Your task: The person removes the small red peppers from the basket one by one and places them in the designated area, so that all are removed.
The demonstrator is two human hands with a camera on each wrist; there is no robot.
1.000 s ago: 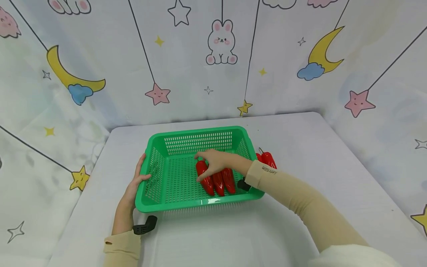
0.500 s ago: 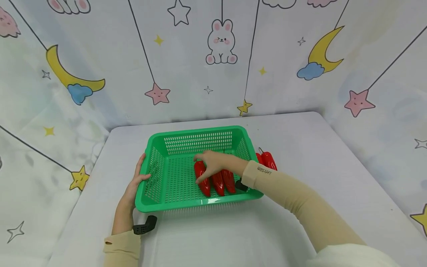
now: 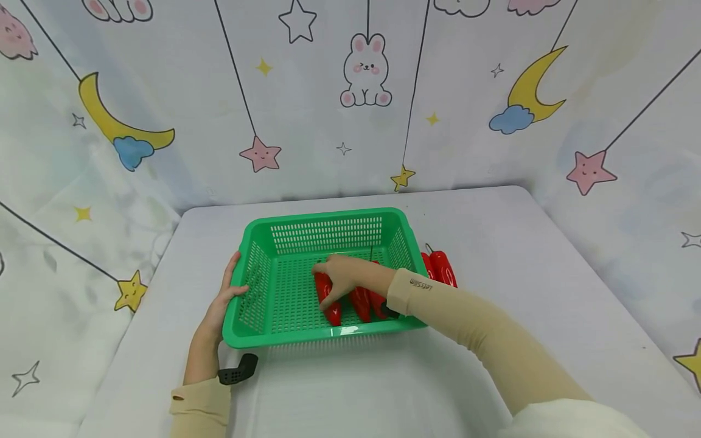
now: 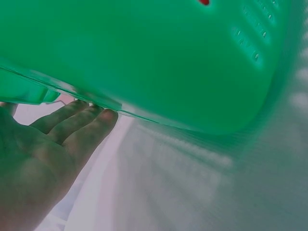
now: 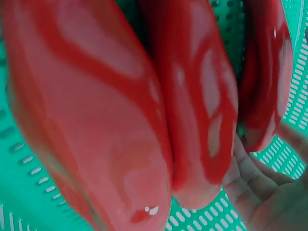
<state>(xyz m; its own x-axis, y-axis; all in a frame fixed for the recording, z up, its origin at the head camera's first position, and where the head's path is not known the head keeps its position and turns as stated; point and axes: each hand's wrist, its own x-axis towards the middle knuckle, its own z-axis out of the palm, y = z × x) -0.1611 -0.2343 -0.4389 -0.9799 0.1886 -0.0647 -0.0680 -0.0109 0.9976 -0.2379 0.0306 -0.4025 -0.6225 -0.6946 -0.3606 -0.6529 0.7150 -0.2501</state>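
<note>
A green plastic basket (image 3: 334, 339) with slotted walls stands on the table. Several glossy red chili peppers lie inside it. My right hand (image 3: 347, 275) reaches in over the basket's right side and holds the leftmost chili pepper (image 3: 323, 292), thumb near its tip and fingers at its far end. To the right of that pepper, two more (image 3: 360, 303) lie side by side, partly covered by the hand. At the basket's left wall, my left hand (image 3: 216, 307) holds the rim, its thumb over the edge. The left wrist view shows its fingers (image 4: 89, 132) stretched against the outside.
Outside the basket, beside its right wall, more red chili peppers (image 3: 442, 269) lie on the white table (image 3: 350, 389), partly hidden by the basket and sleeve. A cartoon-printed cloth (image 3: 306, 170) hangs behind and at the sides. Both forearms wear beige sleeves.
My right hand has moved slightly left inside the basket, and the leftmost chili pepper has shifted left with it, apart from the other two. The left hand and basket stay put.
</note>
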